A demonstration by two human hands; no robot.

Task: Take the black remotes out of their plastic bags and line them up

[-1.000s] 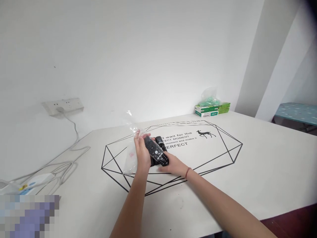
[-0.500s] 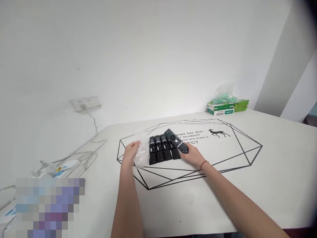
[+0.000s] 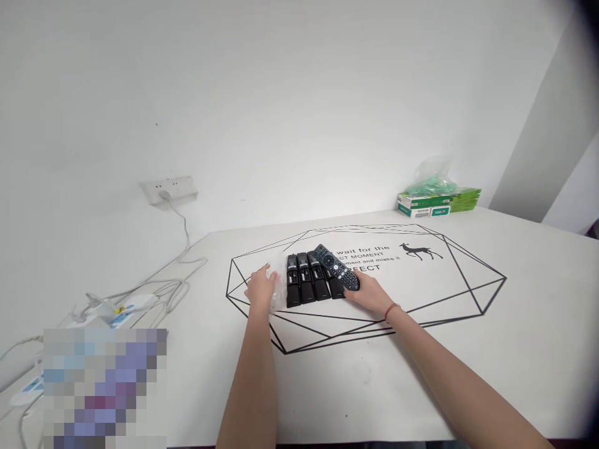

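Note:
My right hand (image 3: 369, 293) is closed around the lower end of a dark remote control (image 3: 336, 267), its buttons facing up. This remote lies slantwise over the right end of a row of black remote controls (image 3: 306, 290). Those lie side by side, backs up, with open battery compartments showing. At the row's left edge rests a crumpled clear plastic bag (image 3: 279, 293). My left hand (image 3: 261, 288) is beside the bag, fingers apart, the thumb near or touching the plastic; exact contact cannot be made out.
The white table (image 3: 421, 362) bears a printed line pattern, lettering and a deer. Green and white boxes (image 3: 423, 202) with a plastic bag on top stand at the back right. Cables and a power strip (image 3: 135, 308) lie left, below a wall socket (image 3: 171, 190). A blurred patch hides the lower left.
My left hand has loosened its pinch on the plastic bag and its fingers have spread. The bag looks more bunched against the row. My right hand keeps the remote in nearly the same place.

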